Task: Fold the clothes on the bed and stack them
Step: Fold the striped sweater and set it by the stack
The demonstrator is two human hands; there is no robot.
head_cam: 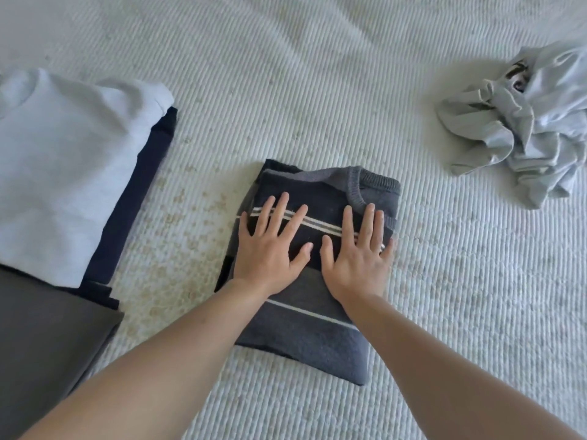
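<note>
Both the left hand [270,249] and right hand [355,255] press flat, fingers straight and gripping nothing, on the folded navy striped knit sweater [305,328]; next, lifting it onto the folded light-blue-topped stack [63,173] left of it.

Two hands: left hand [268,249] and right hand [357,258], centre of frame.
One folded striped sweater [305,328], centre.
One stack at left edge, three folded garments: light blue sweatshirt [63,173] top, navy garment [133,198] beneath, grey garment [47,338] lower left.
One crumpled light grey garment [524,128], upper right.
One bed cover [317,74].
</note>
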